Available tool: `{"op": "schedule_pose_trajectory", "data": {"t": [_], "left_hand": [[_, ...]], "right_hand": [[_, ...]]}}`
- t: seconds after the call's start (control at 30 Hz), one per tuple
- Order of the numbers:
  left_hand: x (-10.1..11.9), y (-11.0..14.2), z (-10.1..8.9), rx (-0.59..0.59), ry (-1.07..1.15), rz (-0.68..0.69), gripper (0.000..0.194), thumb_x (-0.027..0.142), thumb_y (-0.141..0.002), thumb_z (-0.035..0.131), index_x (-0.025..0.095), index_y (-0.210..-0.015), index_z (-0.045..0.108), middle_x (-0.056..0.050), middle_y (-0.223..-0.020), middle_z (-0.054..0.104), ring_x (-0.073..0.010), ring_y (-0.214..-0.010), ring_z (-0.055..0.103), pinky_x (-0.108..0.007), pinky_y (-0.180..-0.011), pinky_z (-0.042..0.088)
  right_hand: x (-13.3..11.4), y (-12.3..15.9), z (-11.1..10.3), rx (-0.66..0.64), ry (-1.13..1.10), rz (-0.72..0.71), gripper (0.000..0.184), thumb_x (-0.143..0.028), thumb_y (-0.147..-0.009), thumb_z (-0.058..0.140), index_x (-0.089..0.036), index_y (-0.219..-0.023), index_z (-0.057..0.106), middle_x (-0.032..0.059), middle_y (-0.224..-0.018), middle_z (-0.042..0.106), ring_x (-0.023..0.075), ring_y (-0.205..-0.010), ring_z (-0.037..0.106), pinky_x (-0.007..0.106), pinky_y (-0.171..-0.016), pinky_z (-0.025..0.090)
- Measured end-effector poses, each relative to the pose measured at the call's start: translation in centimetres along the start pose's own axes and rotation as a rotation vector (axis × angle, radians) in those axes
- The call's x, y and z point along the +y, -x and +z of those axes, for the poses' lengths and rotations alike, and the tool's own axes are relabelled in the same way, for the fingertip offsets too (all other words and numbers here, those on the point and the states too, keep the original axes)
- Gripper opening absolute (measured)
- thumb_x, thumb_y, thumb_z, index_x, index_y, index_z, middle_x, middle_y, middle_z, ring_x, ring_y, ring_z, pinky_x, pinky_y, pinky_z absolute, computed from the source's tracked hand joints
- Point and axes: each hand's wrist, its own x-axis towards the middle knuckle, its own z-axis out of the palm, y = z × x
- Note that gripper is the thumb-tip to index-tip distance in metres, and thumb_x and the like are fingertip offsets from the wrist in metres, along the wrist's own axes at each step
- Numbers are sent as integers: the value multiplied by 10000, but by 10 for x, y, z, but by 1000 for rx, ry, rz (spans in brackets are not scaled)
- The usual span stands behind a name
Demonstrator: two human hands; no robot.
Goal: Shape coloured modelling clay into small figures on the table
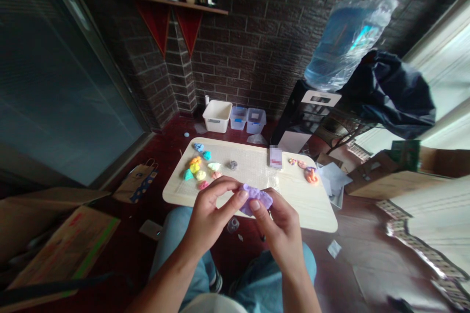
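Observation:
A flattened, lumpy piece of purple modelling clay (pixel 254 196) is pinched between both hands, above the near edge of the light wooden table (pixel 293 210). My left hand (pixel 216 205) grips its left end between thumb and fingers. On the right end, my right hand (pixel 277 217) presses with the thumb on top and the fingers behind. Beyond the left hand lie several lumps of coloured clay, among them an orange lump (pixel 195 161), a teal lump (pixel 188 174), a pink lump (pixel 203 185) and a grey lump (pixel 233 165).
At the table's right lie an orange-and-purple clay piece (pixel 311 175) and smaller clay pieces (pixel 296 162). A small card (pixel 275 157) rests at the far edge. Behind stand a white bin (pixel 217 116), clear tubs (pixel 256 121) and a water dispenser (pixel 306 112). Cardboard boxes (pixel 66 249) flank the table.

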Motion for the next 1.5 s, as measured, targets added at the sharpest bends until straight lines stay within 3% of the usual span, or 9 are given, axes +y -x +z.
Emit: {"op": "schedule_pose_trajectory", "data": {"t": [0.23,0.8,1.37,1.5], "left_hand": [[-3,0,1,38,79,-37,99,314,-839,715,221,-874,718,-10,-929,687,-157,-919,630,-238,-860,475],[-8,0,5,84,-97,142,83,269,-905,635,215,-875,689,-14,-933,677,-147,-927,617,-246,-867,467],[-5,5,6,68,-41,77,136,330,-914,623,235,-947,715,-1,-911,694,-144,-922,630,-231,-865,471],[-4,5,4,144,88,11,254,399,-934,580,235,-959,773,-33,-1002,752,-172,-991,644,-252,-875,477]], "right_hand": [[0,1,-1,-4,16,3,307,-378,-896,638,-199,-664,546,-42,-626,465,108,-581,409,242,-533,322],[0,2,-1,5,15,-13,307,-380,-897,638,-192,-668,555,-47,-632,467,102,-594,413,233,-541,323],[0,4,0,13,-61,65,331,-422,-879,652,-194,-666,541,-46,-624,465,104,-596,402,236,-553,320],[2,4,-3,6,-120,112,341,-457,-863,662,-196,-671,555,-40,-631,488,116,-630,442,242,-601,350]]}}
